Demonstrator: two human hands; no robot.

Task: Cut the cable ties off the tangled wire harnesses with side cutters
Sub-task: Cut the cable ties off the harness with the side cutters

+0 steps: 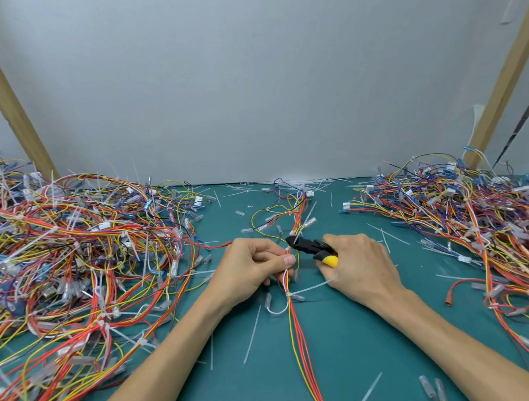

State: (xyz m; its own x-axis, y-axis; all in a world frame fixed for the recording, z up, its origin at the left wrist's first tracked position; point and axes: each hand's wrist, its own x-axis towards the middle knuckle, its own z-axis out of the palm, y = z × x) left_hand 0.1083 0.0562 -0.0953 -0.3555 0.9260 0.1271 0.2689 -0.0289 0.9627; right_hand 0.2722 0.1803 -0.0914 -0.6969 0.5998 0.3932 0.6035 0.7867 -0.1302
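Observation:
A thin harness of red, orange and yellow wires runs down the middle of the green mat. My left hand pinches this bundle between thumb and fingers. My right hand grips the black and yellow side cutters. Their black jaws point left at the wires just above my left thumb. A white cable tie circles the bundle below my left hand, and its tail sticks out to the right under my right hand.
A big tangled heap of harnesses fills the left side and another heap the right. Cut white ties and clear connectors litter the mat. Wooden posts lean against the grey wall behind.

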